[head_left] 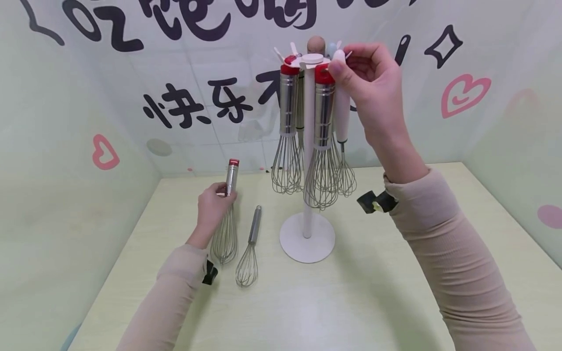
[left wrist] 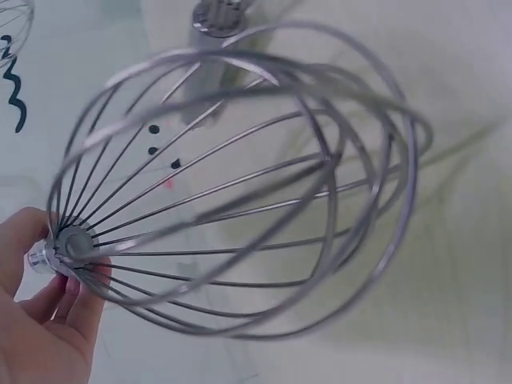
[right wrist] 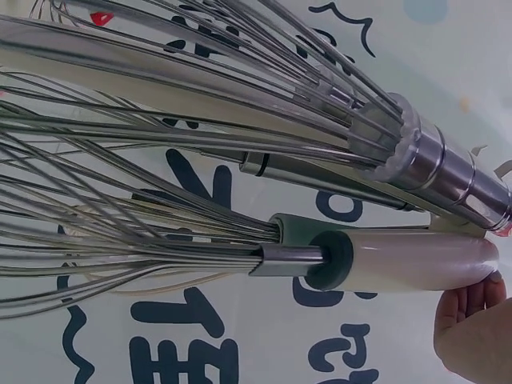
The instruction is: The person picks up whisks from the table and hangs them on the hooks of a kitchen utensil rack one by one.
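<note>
Over on the left, my left hand [head_left: 215,202] grips a balloon whisk [head_left: 232,178] by its steel, red-capped handle. The wire loops [left wrist: 320,200] point toward me and fill much of the left wrist view; I cannot tell if they touch the table. My right hand [head_left: 375,80] is raised to the top of a white whisk stand [head_left: 309,185], where thumb and fingers pinch the upper end of a white-handled whisk [head_left: 342,117]. In the right wrist view that white handle [right wrist: 416,260] meets the fingertips. The whisk's hanging hole is hidden.
Two steel whisks with red caps, one on the left [head_left: 288,107] and one in front [head_left: 323,112], hang from the stand, others partly hidden behind. A small all-steel whisk [head_left: 254,229] lies on the table between my left hand and the round base [head_left: 290,248]. Printed walls surround the table.
</note>
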Motion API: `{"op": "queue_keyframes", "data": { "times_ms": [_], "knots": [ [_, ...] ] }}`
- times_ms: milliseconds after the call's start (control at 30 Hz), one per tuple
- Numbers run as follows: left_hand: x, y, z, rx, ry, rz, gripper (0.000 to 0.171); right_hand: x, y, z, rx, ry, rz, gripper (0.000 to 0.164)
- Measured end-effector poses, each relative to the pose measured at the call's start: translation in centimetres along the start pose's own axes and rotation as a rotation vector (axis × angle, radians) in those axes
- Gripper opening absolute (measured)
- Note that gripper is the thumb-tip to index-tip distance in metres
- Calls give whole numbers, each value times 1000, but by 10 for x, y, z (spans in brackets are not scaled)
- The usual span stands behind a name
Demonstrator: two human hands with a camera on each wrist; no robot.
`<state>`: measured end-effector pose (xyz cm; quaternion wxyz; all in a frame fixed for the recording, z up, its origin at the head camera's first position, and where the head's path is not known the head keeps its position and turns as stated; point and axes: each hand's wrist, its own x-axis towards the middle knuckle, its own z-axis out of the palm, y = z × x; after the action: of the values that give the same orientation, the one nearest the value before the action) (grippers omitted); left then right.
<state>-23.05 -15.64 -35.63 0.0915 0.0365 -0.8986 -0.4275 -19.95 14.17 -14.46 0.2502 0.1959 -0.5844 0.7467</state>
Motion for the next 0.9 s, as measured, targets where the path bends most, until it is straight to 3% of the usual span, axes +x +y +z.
{"op": "queue_keyframes", "data": {
  "times_ms": [300, 533, 767, 900],
  "knots": [
    [2, 29, -16, -157, 108, 24, 42, -1, -2, 4, -42, 12, 24, 24],
    [-2, 59, -27, -221, 154, 97, 43, -3, -3, 8, -83, 44, 15, 26],
    [-5, 85, -33, -303, 167, 201, 41, -4, -1, 15, -141, 106, -13, 29],
    [-7, 97, -33, -342, 164, 225, 41, -5, 1, 21, -212, 158, -43, 31]
  ]
}}
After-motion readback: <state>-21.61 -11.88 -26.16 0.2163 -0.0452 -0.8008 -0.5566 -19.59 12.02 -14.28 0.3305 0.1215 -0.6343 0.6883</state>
